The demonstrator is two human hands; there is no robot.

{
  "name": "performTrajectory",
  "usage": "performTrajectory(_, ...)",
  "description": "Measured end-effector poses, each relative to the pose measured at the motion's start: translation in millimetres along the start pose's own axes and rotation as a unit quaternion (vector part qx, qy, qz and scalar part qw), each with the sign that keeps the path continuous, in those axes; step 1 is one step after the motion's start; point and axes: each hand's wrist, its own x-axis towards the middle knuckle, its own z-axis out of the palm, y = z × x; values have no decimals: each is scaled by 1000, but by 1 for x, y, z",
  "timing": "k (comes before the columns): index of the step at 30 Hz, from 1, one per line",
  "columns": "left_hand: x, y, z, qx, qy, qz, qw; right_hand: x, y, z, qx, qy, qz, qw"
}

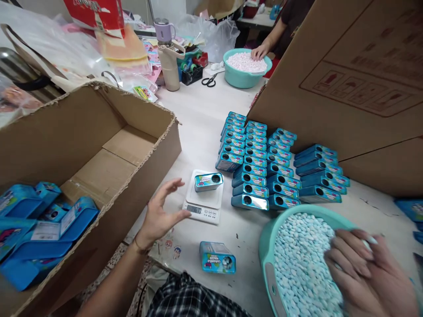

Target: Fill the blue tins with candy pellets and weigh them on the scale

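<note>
My left hand [161, 213] is open beside a small white digital scale [202, 215], thumb and fingers apart, with nothing between them. A blue candy tin [208, 181] with a round dark opening stands on the scale. Another blue tin [217, 257] sits on the table in front of me, candies showing at its opening. My right hand [366, 268] is closed over a turquoise tub [269, 259] of pale blue candies [302, 264]. A pale candy peeks out between its thumb and fingers; how many it holds is hidden.
Rows of blue tins [256, 160] stand before a large cardboard box [357, 101]. An open carton [132, 193] on the left holds more blue pieces. Farther back are black scissors [209, 80], a beige tumbler [169, 66] and another person's hand [260, 52] in a tub [243, 79] of pink candies.
</note>
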Motion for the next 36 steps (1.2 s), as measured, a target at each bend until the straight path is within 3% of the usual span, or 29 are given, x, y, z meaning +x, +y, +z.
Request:
performTrajectory(4,49,23,20,164,-30,125,978,-4,1,120,101,-189,23,976)
performTrajectory(6,66,26,35,204,-53,170,963,-4,15,168,127,-243,55,960)
performTrajectory(9,79,20,54,231,-60,172,956,-2,41,219,148,-268,39,951)
performTrajectory(12,82,11,64,222,-59,151,961,-1,63,246,138,-263,-11,955)
performTrajectory(15,82,5,66,191,-60,147,969,0,77,257,121,-235,-48,963)
performTrajectory(21,79,4,64,168,-52,145,974,0,86,255,93,-222,-97,966)
performTrajectory(36,80,4,63,174,-62,143,972,0,87,251,97,-234,-79,964)
